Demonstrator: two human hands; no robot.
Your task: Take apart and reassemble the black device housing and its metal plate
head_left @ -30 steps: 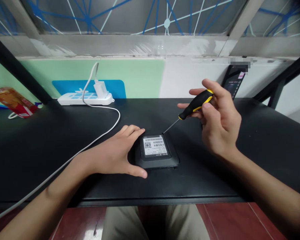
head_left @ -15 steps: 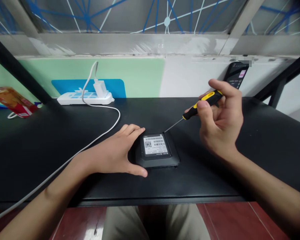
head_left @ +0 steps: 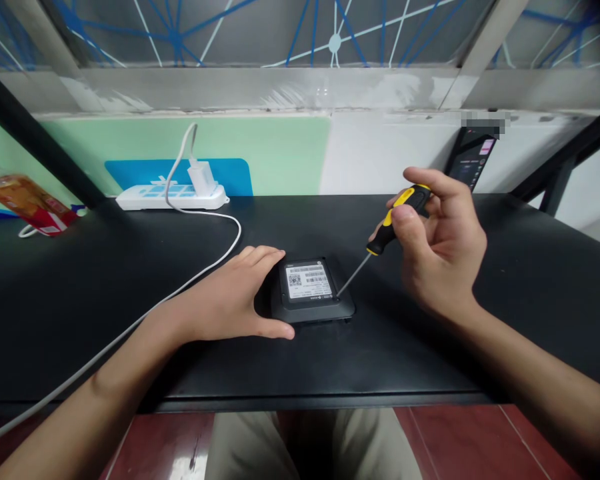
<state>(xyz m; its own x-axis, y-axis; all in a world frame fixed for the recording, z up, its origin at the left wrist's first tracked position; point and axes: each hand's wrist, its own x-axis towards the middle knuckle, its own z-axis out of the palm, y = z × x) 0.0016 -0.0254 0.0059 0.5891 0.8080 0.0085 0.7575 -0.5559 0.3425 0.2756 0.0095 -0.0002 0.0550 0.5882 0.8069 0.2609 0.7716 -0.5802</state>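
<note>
A flat black electronic device [head_left: 313,311] lies on the desk, its white label with a QR code and barcodes facing up. My left hand [head_left: 230,293] spans its left side, with fingertips at the far left corner and the thumb along the front edge, steadying it. In my right hand [head_left: 440,240] is a screwdriver [head_left: 387,233] with a black and yellow handle, held between thumb and fingers. Its thin shaft slants down to the left, and the tip meets the device at the label panel's front right corner. Whether a screw sits under the tip is too small to tell.
A white power strip [head_left: 155,198] with a plugged-in charger [head_left: 201,179] stands against the wall. Its white cable [head_left: 200,268] runs over the desk left of my left hand. A tilted drink bottle [head_left: 30,203] is at far left; a phone [head_left: 467,160] leans on the wall behind my right hand.
The screwdriver tip has moved from the panel's far right corner to its front right corner, and the handle is steeper. The device and my left hand have shifted slightly.
</note>
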